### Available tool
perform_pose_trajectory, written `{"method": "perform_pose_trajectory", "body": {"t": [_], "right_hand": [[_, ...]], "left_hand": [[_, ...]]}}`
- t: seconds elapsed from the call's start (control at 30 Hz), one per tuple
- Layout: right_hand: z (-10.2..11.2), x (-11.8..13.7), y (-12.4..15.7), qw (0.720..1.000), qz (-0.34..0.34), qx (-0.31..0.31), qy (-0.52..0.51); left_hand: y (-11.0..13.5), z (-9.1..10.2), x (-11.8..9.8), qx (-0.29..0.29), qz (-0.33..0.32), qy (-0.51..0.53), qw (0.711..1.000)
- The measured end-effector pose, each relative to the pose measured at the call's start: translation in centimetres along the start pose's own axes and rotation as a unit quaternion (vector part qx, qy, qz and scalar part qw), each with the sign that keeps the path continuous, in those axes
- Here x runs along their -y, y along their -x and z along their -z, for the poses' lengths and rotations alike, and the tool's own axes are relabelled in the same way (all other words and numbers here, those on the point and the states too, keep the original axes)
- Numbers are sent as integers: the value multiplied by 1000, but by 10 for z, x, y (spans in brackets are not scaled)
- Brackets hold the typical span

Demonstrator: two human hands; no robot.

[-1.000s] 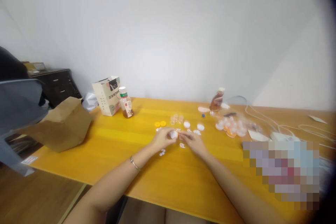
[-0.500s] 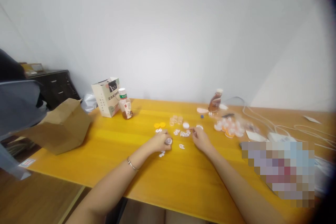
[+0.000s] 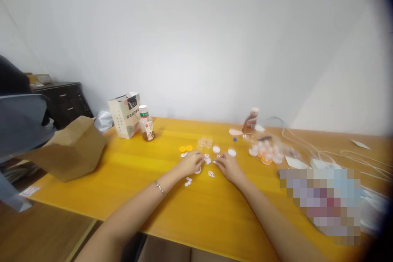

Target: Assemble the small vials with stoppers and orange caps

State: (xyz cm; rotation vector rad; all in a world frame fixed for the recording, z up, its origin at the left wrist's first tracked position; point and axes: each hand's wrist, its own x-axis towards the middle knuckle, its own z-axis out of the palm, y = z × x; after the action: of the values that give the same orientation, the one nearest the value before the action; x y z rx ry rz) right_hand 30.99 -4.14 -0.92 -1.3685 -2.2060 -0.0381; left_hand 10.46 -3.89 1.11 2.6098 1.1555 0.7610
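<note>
My left hand [image 3: 190, 163] hovers low over the table, fingers bent together at the edge of small white patterned cut-outs [image 3: 208, 160]. What its fingertips grip is too small to make out. Beneath its lower edge shows a small round container [image 3: 198, 170], partly hidden; whether the hand touches it, I cannot tell. From the other side, my right hand [image 3: 229, 168] pinches a tiny white piece [image 3: 214, 161]. One more white cut-out [image 3: 211, 174] lies nearer me. Little white discs [image 3: 188, 181] rest below my left hand.
Behind my hands are yellow rings [image 3: 186, 148], clear cups [image 3: 204, 143] and white lids [image 3: 216, 149]. A bottle [image 3: 146, 123] and a paper bag [image 3: 124, 116] stand left. To the right are a brown bottle [image 3: 250, 121], pink-white containers [image 3: 266, 151] and cables [image 3: 302, 136]. A brown bag [image 3: 73, 147] overhangs the left edge.
My left hand has shifted right from around the small round container to the white cut-outs. My right hand has moved slightly left, bringing both hands' fingertips close together.
</note>
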Motion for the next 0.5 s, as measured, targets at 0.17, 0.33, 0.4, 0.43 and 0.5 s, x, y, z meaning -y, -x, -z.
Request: {"method": "perform_pose_trajectory", "body": {"t": [0.17, 0.33, 0.4, 0.43, 0.5], "right_hand": [[4, 3, -1, 999, 13, -36, -11], [10, 17, -2, 986, -47, -75, -139], [12, 24, -3, 974, -75, -62, -203], [13, 28, -3, 965, -93, -49, -240], [13, 35, -3, 937, -128, -26, -323]], "left_hand": [[-16, -11, 8, 26, 45, -5, 999], [-24, -16, 11, 31, 69, 1, 997], [-23, -14, 11, 24, 76, 6, 997], [-22, -13, 10, 19, 78, 8, 997], [-19, -8, 9, 7, 83, 9, 996]]}}
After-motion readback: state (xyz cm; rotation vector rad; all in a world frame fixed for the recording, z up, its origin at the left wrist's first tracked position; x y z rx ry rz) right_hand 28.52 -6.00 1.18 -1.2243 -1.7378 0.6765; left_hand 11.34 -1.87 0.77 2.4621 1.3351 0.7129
